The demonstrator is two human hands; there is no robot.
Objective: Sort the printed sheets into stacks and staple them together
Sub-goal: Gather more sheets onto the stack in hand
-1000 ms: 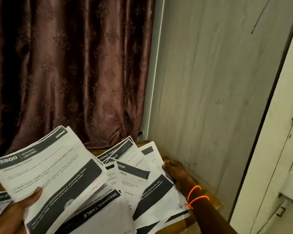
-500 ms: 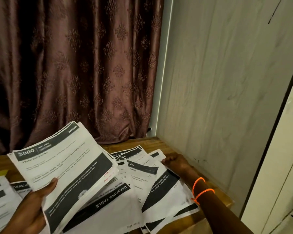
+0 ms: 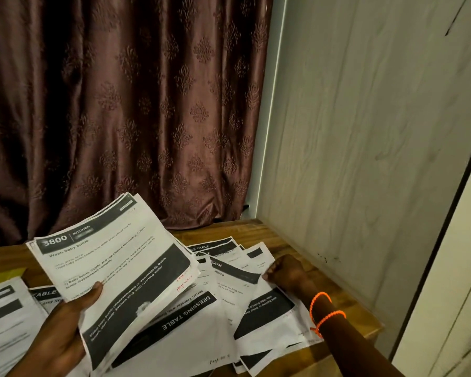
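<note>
Here the stack [image 3: 114, 270] of printed sheets sat lifted above the table [image 3: 259, 229], headed "KITCHEN", its near edge gripped by the left hand [image 3: 63, 333], thumb on the top page and fingers beneath. Under it, loose sheets [image 3: 223, 303] lay fanned across the wood, one reading "DRESSING TABLE". The right hand [image 3: 286, 273], orange bands [image 3: 324, 311] at its wrist, had its fingers curled, pinching the edge of one sheet. More pages [image 3: 3, 322] lay at the left. A brown curtain [image 3: 120, 104] hung behind; a pale panel [image 3: 365, 131] stood at the right.
</note>
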